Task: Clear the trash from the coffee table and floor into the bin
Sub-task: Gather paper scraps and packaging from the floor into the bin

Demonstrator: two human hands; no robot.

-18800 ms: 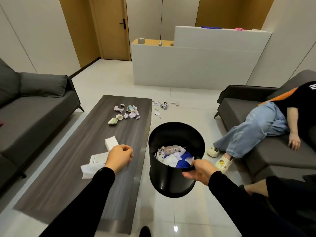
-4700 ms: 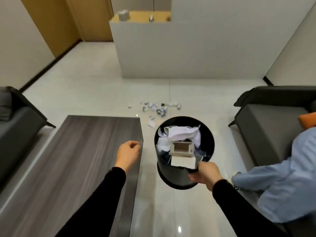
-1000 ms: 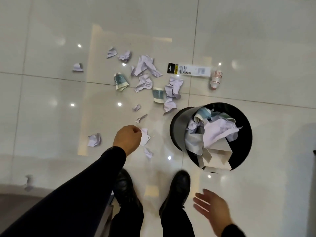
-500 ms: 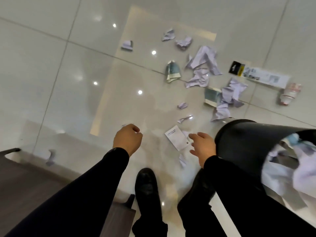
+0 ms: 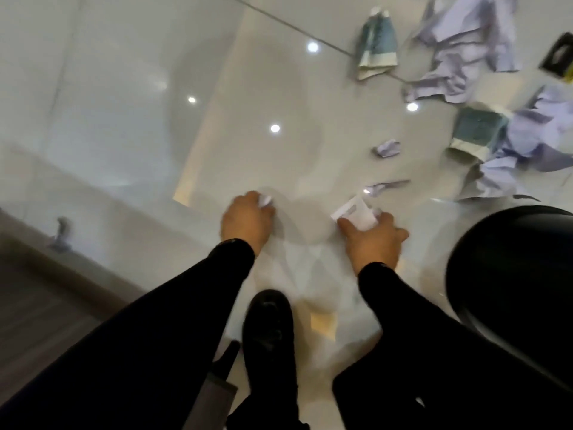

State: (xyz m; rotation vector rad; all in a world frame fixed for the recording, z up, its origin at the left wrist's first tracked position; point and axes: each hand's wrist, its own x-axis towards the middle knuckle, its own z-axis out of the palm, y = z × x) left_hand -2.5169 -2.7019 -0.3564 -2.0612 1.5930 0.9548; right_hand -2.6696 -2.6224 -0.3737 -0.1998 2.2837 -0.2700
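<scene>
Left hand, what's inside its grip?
A small white paper scrap pokes out past the curled fingers of the left hand; the rest of the scrap is covered by the hand.

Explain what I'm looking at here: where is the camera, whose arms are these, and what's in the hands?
No machine here: a person wears one camera on the head, looking down at their own black-sleeved arms. The left hand grips a small white scrap. The right hand touches a white card; blur hides whether it grips it. The black bin stands at the right. Crumpled pale paper and a teal wrapper lie on the tiled floor ahead; a dark shoe shows below.
</scene>
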